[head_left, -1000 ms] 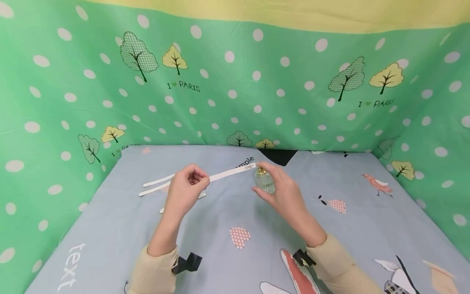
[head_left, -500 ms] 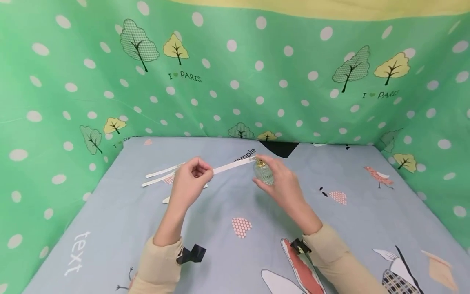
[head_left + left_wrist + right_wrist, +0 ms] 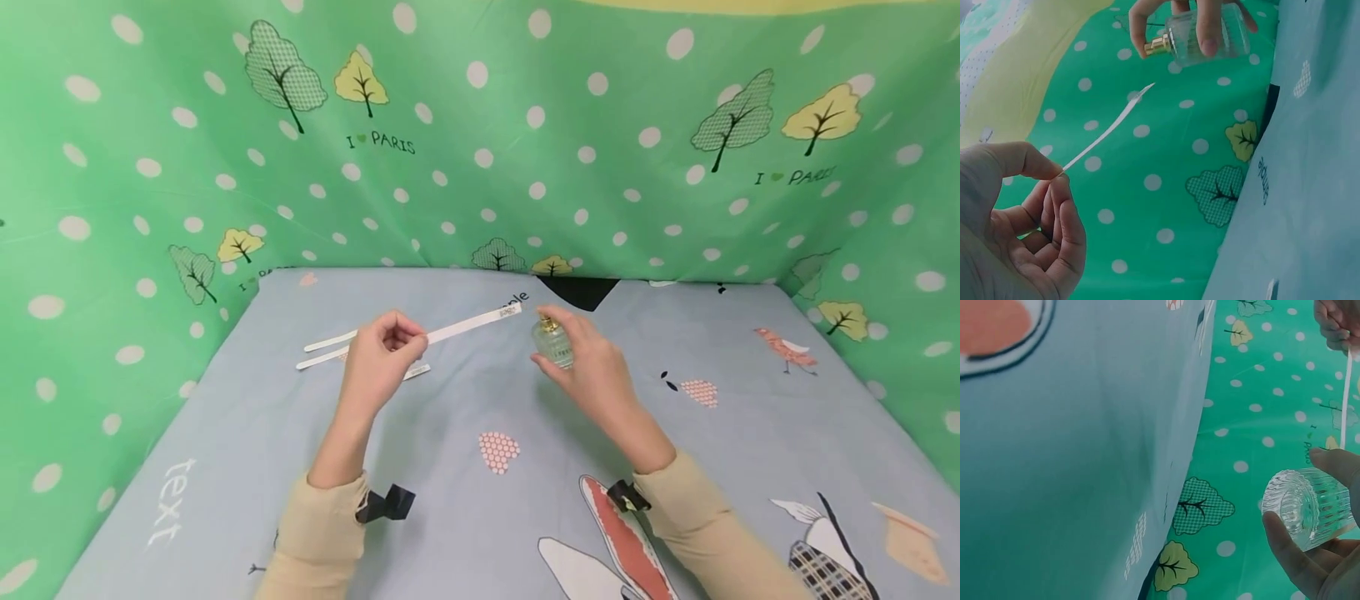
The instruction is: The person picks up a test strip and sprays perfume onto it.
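My left hand (image 3: 377,364) pinches a narrow white paper test strip (image 3: 472,324) between thumb and index finger. The strip points right, with small print near its far end; in the left wrist view it bends slightly. My right hand (image 3: 600,377) grips a clear glass perfume bottle (image 3: 551,343) with a gold spray neck. Its index finger lies on top of the sprayer, as the left wrist view shows on the gold nozzle (image 3: 1159,45). A short gap separates the strip's printed end from the bottle. The ribbed glass base (image 3: 1300,509) faces the right wrist camera.
Several more white strips (image 3: 321,359) lie on the table left of centre, partly behind my left hand. A grey-blue printed cloth (image 3: 450,517) covers the table. Behind it hangs a green dotted curtain (image 3: 420,208). Black straps (image 3: 386,504) sit at both wrists.
The bottle has moved slightly right, away from the strip's end, which was right at the index finger earlier. Both grips are the same. The head view has tilted down a little.
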`<state>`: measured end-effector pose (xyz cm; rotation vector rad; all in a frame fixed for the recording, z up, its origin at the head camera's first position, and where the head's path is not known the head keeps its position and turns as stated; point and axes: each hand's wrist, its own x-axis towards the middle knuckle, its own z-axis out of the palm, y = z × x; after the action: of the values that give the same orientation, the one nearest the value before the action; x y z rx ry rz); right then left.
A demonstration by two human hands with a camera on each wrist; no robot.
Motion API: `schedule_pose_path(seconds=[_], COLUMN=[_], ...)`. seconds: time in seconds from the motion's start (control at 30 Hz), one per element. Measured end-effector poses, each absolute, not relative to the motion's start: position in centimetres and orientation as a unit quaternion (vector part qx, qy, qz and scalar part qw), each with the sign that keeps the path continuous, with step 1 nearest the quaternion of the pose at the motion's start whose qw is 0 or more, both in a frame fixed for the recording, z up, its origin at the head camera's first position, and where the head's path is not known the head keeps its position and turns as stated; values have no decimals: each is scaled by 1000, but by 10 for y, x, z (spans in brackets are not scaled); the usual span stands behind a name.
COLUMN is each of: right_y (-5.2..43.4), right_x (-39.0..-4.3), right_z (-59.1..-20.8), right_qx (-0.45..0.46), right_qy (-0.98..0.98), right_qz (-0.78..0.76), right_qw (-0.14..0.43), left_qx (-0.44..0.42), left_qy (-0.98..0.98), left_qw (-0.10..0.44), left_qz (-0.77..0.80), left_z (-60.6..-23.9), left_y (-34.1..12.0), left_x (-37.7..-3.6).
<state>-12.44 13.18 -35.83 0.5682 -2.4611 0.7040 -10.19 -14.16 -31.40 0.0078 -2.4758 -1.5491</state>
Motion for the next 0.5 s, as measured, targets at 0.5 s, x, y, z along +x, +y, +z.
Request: schedule_pose_path(seconds=[0.5], right_y=[149], right_x=[-122], right_z=[-355], right_qx=[212], right_qy=[-901], right_qz=[274], right_qw=[260], left_qx=[68], left_qy=[-843], left_qw=[101], left_qz=[-525], left_z=[-327], left_y=[-200], left_x=[-101])
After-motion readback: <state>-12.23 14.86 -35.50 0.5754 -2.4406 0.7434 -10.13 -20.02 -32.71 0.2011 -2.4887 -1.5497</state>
